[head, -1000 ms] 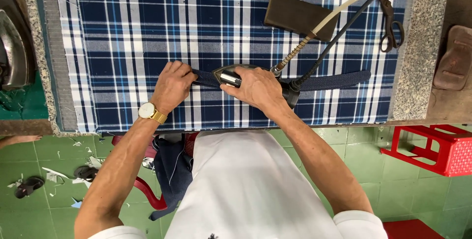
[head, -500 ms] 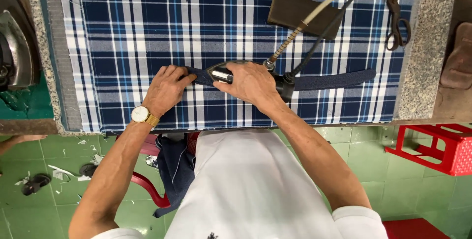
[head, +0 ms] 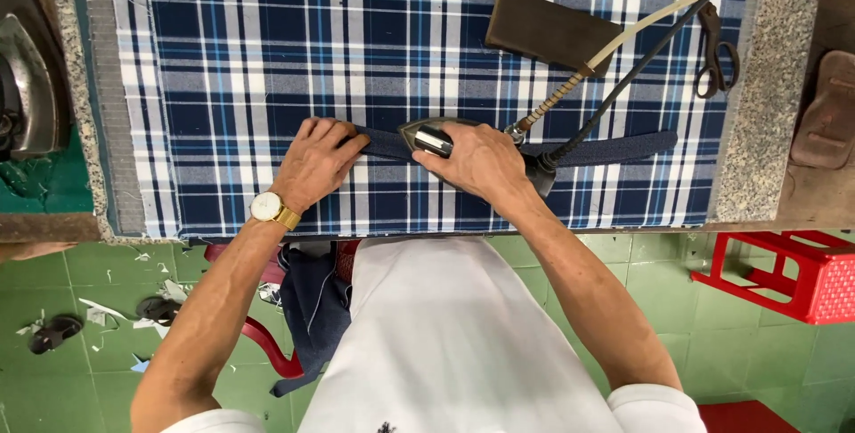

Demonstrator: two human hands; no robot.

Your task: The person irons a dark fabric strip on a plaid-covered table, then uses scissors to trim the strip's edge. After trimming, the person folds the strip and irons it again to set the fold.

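Strip: a long narrow navy fabric strip (head: 614, 146), looks like a waistband or strap, lying flat left to right across the plaid-covered table (head: 267, 59). Dark blue with a slightly textured weave; the middle is hidden under the iron.
Iron: a metal-bodied iron (head: 436, 139) sitting right on the strip, pointed nose facing left, with a black cord and a cream hose running off to the upper right.
Right hand: right hand (head: 481, 164) wrapped closed around the iron's handle, knuckles up.
Left hand: left hand (head: 316, 164), watch on the wrist, fingers together and pressed flat on the strip's left end, just beside the iron's nose.
Nearby: a dark rectangular pad (head: 550, 30) and scissors (head: 712, 41) lying further back on the plaid, well apart from the hands.
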